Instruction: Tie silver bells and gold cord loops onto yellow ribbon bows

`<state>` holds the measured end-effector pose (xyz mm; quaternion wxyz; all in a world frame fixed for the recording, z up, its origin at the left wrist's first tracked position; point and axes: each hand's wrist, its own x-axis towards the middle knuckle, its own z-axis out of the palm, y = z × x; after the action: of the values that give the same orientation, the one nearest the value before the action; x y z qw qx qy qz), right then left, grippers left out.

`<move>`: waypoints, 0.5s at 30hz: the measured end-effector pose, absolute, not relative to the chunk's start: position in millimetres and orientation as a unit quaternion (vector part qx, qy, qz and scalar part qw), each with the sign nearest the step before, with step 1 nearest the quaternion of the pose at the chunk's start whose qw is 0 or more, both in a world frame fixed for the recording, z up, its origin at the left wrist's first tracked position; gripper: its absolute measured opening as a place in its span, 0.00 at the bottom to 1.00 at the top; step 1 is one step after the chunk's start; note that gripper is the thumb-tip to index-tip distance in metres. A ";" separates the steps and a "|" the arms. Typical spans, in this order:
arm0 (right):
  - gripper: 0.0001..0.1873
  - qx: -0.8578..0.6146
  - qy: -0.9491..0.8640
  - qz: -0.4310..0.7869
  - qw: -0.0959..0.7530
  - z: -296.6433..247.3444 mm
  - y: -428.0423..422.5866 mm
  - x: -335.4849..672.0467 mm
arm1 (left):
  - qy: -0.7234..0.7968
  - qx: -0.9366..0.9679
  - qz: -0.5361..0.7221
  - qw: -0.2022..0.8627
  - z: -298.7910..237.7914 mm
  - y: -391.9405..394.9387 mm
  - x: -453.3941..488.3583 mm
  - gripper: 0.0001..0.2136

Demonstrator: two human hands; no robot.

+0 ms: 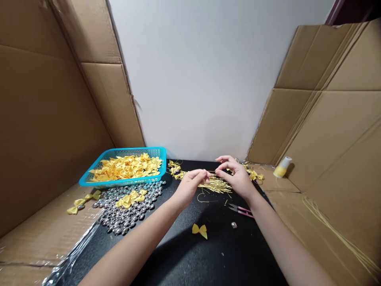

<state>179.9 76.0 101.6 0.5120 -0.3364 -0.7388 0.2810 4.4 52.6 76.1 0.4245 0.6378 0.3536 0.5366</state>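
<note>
My left hand (190,183) and my right hand (235,174) are raised close together over a pile of cut gold cords (217,184) on the black mat (190,254). Both hands pinch a thin gold cord stretched between their fingertips. A single yellow ribbon bow (199,230) lies on the mat below them, with a small silver bell (233,225) to its right. Pink thread snips (242,210) lie by my right wrist.
A blue basket (89,178) full of yellow bows stands at the left. In front of it lies a heap of silver bells (127,210) with bows on top. Cardboard walls enclose both sides. A yellow thread spool (282,167) sits at the right.
</note>
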 end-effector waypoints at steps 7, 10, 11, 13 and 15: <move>0.04 -0.324 -0.792 0.160 0.492 108.6 60.1 171.5 | 0.383 0.644 0.542 0.382 80.6 52.8 -1.9 0.15; 0.04 -0.334 -0.781 0.185 0.494 109.1 60.5 171.7 | 0.367 0.682 0.506 0.379 87.7 47.8 -3.3 0.11; 0.04 -0.338 -0.773 0.217 0.491 108.3 62.2 172.3 | 0.362 0.690 0.498 0.381 88.7 47.3 -3.6 0.11; 0.04 -0.339 -0.759 0.285 0.477 105.8 66.5 173.6 | 0.357 0.695 0.492 0.384 88.6 48.2 -3.9 0.12; 0.07 -0.328 -0.756 0.339 0.454 102.4 70.8 174.7 | 0.354 0.691 0.498 0.386 86.3 50.5 -4.2 0.13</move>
<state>174.7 70.8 102.4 0.4538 -0.3283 -0.7560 0.3388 -4.2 50.5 86.3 0.3858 0.6914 0.3540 0.4977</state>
